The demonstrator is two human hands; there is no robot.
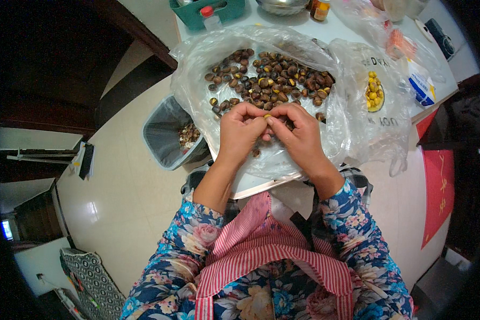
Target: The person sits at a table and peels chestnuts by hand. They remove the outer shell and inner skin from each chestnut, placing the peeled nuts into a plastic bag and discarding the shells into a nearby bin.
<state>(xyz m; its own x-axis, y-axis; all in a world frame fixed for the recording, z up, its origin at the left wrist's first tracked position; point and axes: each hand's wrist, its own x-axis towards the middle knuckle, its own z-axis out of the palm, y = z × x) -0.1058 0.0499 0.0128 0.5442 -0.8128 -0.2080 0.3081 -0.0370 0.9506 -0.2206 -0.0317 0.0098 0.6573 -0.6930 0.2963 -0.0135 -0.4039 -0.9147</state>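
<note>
Both hands meet over a clear plastic bag (197,58) spread across the table, its middle covered with brown roasted chestnuts (272,77). Pinched between the fingertips of my left hand (239,132) and my right hand (300,133) is a chestnut (268,116); a small yellow patch of it shows, and my fingers hide the rest. Some chestnuts in the pile have split shells with yellow inside. A small piece of shell (256,153) lies on the plastic just below my hands. Peeled yellow chestnuts (374,90) sit together to the right, on another plastic bag (352,69).
A grey bin (160,133) with shell scraps stands on the floor left of the table. Along the far edge are a green basket (218,16), a red-capped bottle (211,20), a metal bowl (281,6) and a brown jar (320,9). A blue-and-white packet (422,88) lies far right.
</note>
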